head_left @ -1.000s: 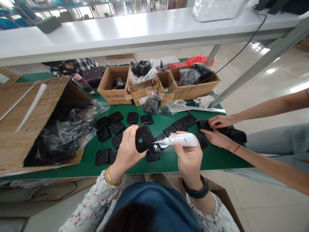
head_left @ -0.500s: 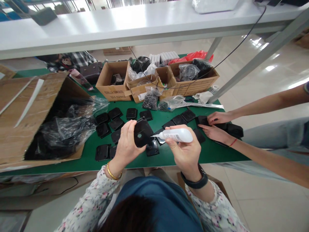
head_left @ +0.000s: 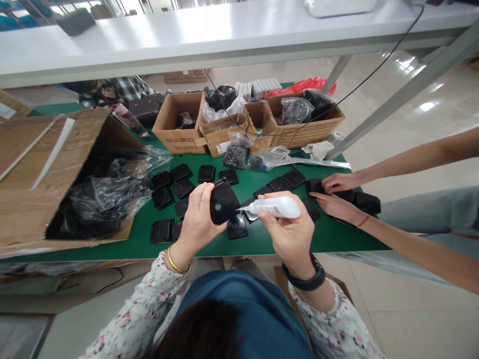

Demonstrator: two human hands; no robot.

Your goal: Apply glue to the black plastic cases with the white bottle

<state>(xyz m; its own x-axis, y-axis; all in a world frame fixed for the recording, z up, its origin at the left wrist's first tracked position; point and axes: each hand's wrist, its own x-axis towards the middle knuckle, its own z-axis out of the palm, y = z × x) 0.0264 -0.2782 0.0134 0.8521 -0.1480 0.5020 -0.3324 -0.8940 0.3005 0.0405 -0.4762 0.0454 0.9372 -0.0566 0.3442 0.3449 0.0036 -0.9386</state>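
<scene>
While the left hand [head_left: 197, 219] is gripping one black plastic cover [head_left: 222, 203] upright above the green table [head_left: 262, 242], the right hand [head_left: 291, 233] is clenching one white glue bottle [head_left: 277, 206], nozzle touching the cover's right edge. Roughly a dozen more black covers [head_left: 182, 188] are lying flat on the table around the hands; exact count is hard, some are hidden. Three small cardboard boxes [head_left: 179, 124] are sitting at the far edge, one big open carton [head_left: 45, 169] at left. A co-worker's two hands [head_left: 339, 194] are pressing on covers at right.
</scene>
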